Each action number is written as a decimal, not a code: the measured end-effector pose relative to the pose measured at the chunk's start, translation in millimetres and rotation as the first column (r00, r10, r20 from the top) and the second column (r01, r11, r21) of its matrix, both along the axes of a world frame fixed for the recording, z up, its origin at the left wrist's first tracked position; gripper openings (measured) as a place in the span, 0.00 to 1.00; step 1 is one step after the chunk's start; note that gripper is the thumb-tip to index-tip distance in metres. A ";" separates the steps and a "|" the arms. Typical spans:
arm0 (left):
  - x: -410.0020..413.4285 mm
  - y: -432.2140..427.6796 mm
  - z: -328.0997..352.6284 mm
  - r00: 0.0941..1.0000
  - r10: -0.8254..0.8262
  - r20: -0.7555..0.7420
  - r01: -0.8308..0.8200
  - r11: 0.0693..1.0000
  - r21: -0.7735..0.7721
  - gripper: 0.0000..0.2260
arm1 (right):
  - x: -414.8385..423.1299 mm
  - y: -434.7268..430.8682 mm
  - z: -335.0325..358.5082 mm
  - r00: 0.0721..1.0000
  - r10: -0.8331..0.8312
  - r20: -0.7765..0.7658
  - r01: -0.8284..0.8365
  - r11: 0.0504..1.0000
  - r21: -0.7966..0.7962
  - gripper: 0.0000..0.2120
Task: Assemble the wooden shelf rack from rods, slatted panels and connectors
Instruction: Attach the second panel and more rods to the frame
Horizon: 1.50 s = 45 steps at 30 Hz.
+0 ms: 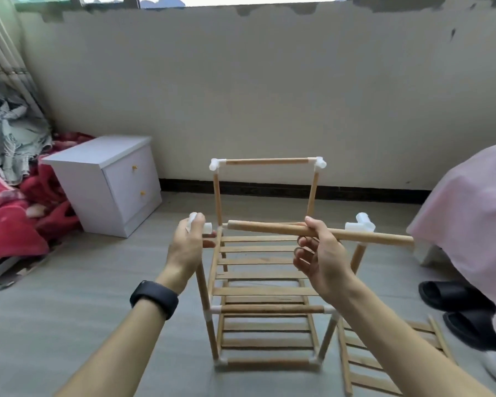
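rack [265, 282] centre floor, cabinet [112, 179] left, spare panel [390, 359] right

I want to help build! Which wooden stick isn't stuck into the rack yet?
The rod in the right hand: both its ends are bare, while the others plug into white connectors.

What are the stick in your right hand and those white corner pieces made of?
The rod looks like bare pale wood: matte tan, with no paint or shine. The white connectors are probably moulded plastic: smooth and slightly translucent.
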State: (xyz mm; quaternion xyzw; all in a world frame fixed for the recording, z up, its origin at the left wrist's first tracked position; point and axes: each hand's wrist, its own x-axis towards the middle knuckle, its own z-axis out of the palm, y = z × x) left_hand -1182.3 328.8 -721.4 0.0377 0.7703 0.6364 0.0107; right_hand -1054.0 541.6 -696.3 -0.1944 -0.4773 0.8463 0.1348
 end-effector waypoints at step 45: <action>2.6 -6.1 -9.7 0.992 -0.034 -0.122 0.042 0.997 0.058 0.20 | -34.8 -19.1 -13.3 0.955 0.294 -0.030 -0.296 0.949 -0.110 0.08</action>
